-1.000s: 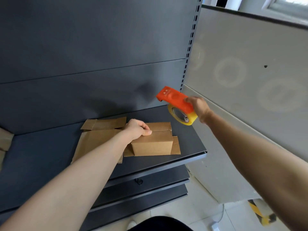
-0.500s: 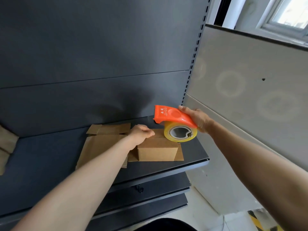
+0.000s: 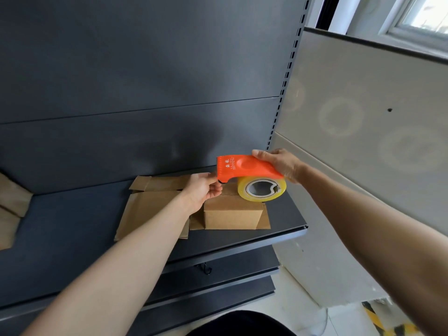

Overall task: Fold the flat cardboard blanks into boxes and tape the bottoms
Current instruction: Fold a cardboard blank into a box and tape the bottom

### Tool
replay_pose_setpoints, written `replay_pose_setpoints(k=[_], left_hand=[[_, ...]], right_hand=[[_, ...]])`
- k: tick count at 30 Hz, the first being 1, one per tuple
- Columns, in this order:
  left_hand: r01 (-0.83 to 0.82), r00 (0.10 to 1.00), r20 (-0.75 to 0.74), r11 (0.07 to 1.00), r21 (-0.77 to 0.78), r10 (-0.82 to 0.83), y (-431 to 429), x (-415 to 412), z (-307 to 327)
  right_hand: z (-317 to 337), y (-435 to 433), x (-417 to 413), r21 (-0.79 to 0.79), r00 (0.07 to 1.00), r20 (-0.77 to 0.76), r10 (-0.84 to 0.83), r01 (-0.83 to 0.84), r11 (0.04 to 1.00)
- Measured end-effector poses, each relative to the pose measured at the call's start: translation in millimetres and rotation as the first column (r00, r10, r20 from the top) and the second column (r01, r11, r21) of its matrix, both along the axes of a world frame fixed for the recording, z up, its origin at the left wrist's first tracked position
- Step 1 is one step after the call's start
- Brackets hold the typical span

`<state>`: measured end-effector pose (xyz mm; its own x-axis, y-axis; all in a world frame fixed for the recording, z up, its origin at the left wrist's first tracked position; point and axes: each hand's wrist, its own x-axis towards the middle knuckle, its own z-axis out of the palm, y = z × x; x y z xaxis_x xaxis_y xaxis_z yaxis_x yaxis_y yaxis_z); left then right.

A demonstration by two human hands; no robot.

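Note:
A small folded cardboard box [image 3: 232, 214] stands on the dark shelf [image 3: 72, 226], its lower flaps spread out flat around it. Just above it my right hand [image 3: 278, 163] grips the rear of an orange tape dispenser [image 3: 242, 166] that carries a yellowish tape roll [image 3: 261, 190]. My left hand [image 3: 201, 190] is lifted off the box, and its thumb and fingertips pinch at the dispenser's front nose where the tape comes off. The clear tape itself is too thin to see. Flat cardboard blanks [image 3: 150, 207] lie left of the box, partly under my left forearm.
More cardboard pieces [image 3: 12, 204] lean at the shelf's far left. The shelf's back panel rises close behind the box. Lower shelves [image 3: 218, 275] jut out below. A pale wall panel [image 3: 363, 141] stands right of the shelf end, with floor at the bottom right.
My right hand brought the dispenser down and left until it hangs over the box. My left hand left the box top and rose to the dispenser's nose.

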<state>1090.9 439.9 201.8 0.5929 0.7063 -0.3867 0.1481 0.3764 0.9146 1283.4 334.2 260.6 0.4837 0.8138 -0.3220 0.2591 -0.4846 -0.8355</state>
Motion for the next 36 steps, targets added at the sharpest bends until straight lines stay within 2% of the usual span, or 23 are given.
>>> replay_pose_setpoints(k=[5,8,11,14,19,26,29,36], left_hand=[[0.004,0.998,-0.068,0.996,0.091,0.002,0.8,-0.1,-12.1],[-0.011,0.998,-0.068,0.997,0.082,0.017,-0.6,3.0,-12.5],[-0.161,0.987,0.013,0.986,-0.050,0.162,3.3,-0.5,-17.4],[-0.307,0.941,0.082,0.932,-0.191,0.327,7.0,-11.1,-22.5],[-0.276,0.907,0.203,0.885,-0.374,0.369,1.6,-18.1,-19.5],[-0.340,0.809,0.241,0.762,-0.551,0.536,-1.8,-21.0,-33.8],[-0.355,0.832,0.193,0.766,-0.536,0.520,-0.8,-27.0,-46.6],[-0.287,0.935,0.074,0.862,-0.418,0.347,7.7,-38.5,-62.7]], right_hand=[[11.3,-1.2,-2.9,-0.058,0.986,0.093,0.136,-0.131,0.990],[14.9,-0.9,-2.1,-0.124,0.971,0.148,0.186,-0.169,0.978],[16.1,-2.5,-2.6,-0.163,0.958,0.194,0.211,-0.180,0.970],[20.2,-10.5,6.4,-0.221,0.941,0.263,0.214,-0.157,0.962],[21.4,-8.1,0.7,-0.290,0.908,0.328,0.260,-0.165,0.943],[26.0,22.0,-24.3,-0.405,0.817,0.447,0.364,-0.178,0.897],[24.8,27.3,-30.3,-0.433,0.796,0.469,0.382,-0.170,0.885],[24.2,31.3,-35.8,-0.462,0.777,0.489,0.396,-0.154,0.874]])
